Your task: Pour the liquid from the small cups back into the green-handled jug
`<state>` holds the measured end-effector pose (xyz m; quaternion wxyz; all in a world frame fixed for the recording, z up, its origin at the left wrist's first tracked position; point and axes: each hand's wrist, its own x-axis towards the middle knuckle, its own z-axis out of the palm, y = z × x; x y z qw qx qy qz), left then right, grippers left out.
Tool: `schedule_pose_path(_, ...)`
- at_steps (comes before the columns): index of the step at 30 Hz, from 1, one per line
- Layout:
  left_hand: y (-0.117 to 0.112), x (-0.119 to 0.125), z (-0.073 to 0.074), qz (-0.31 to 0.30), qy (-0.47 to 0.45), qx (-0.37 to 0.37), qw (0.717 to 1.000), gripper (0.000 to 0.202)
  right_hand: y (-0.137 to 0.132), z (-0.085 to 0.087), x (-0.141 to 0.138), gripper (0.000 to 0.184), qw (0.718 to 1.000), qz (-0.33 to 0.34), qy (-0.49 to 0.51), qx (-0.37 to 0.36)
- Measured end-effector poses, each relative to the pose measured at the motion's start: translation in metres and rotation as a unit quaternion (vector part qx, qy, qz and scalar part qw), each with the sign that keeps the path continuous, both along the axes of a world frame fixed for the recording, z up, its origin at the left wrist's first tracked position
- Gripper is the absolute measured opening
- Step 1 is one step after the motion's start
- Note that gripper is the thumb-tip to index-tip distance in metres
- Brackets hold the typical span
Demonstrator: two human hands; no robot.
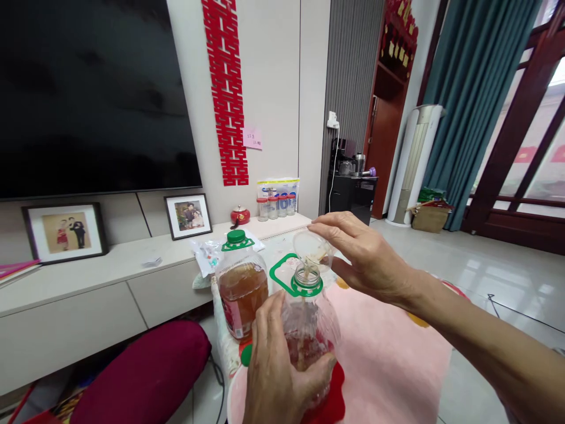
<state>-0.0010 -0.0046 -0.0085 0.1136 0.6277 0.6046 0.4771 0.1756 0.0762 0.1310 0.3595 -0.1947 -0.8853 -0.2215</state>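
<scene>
My left hand (278, 365) is wrapped round a clear plastic bottle (309, 330) with a green neck ring and handle, and holds it upright. My right hand (362, 253) grips a small clear cup (311, 246) tilted over the bottle's open mouth. A thin stream of pale liquid runs from the cup into the bottle. A second bottle (242, 288) with a green cap and amber liquid stands just to the left of the first. A loose green cap (246, 355) lies at its foot.
A pink table top (388, 359) carries the bottles. A dark red cushion (150, 377) lies at lower left. A long white cabinet (88, 282) with framed photos, jars and a red pot runs along the wall under a big dark screen. Tiled floor lies to the right.
</scene>
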Motion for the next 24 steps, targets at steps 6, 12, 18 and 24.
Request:
schedule_pose_path(6,0.002,-0.003,-0.007,0.012,0.021,0.027,0.999,0.084,-0.003,0.003,-0.004,0.048,0.999,0.001,-0.014,0.029)
schedule_pose_path(12,0.003,-0.005,-0.010,0.002,0.028,0.020,0.999,0.087,-0.005,0.004,-0.008,0.040,0.998,0.009,-0.024,0.056)
schedule_pose_path(18,0.001,0.003,-0.009,0.036,0.024,0.062,0.997,0.082,0.001,0.005,-0.003,0.039,1.000,0.031,0.004,-0.002)
schedule_pose_path(24,0.005,-0.016,-0.011,-0.003,0.082,0.011,0.997,0.092,0.048,-0.026,0.014,0.059,0.913,0.020,0.258,-0.317)
